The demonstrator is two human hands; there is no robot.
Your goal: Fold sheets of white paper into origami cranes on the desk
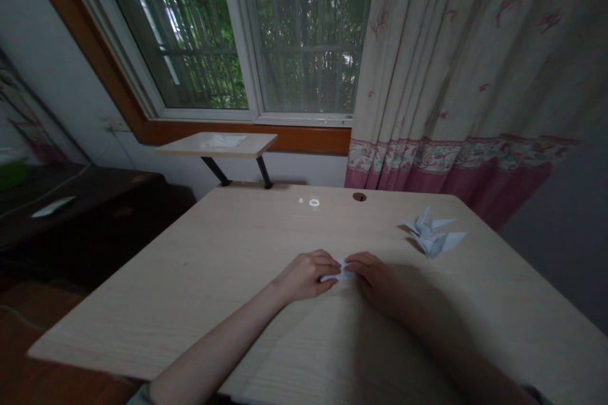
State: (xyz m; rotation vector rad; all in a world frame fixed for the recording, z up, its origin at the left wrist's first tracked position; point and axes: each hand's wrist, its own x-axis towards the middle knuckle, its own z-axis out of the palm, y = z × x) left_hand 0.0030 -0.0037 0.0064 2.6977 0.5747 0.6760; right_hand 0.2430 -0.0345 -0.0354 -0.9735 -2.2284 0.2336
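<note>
A small folded piece of white paper (340, 271) lies on the pale wooden desk, between my two hands. My left hand (306, 274) grips its left end, fingers on the far side and thumb on the near side. At the right end, my right hand (375, 277) has its fingers closed on the paper; its thumb is partly hidden. Most of the paper is covered by my fingers, so its exact folded shape cannot be made out. To the right of my hands stand folded paper cranes (433, 242), close together with pointed wings spread.
The desk (228, 266) has a round cable hole (360, 197) near its back edge. A raised shelf (190, 147) on black legs holds white paper (223, 140) at the back left. Behind are a window and a long curtain (427, 107). A dark cabinet (118, 193) stands left.
</note>
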